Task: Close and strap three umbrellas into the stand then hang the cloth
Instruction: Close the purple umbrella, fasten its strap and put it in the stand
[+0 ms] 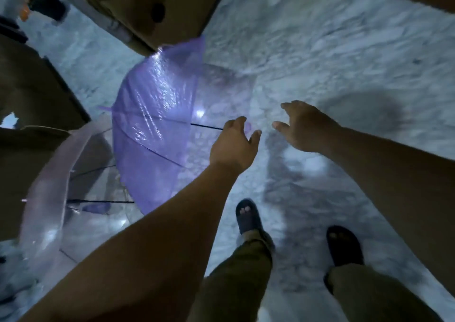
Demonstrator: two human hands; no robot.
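On the floor ahead lay the open purple umbrella (152,125), likely light, its thin canopy slippery and easily torn; the handle looked the safest hold. Left hand (234,144) and right hand (305,127) hung spread, empty, near it.

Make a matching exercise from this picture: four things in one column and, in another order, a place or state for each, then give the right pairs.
1. purple umbrella
2. clear umbrella
3. left hand
4. cardboard box

A. open, lying at far left
B. reaching toward a handle, holding nothing
C. top of frame, round hole in its side
D. open, lying on the floor ahead

Pairs: 1-D, 2-A, 3-B, 4-C
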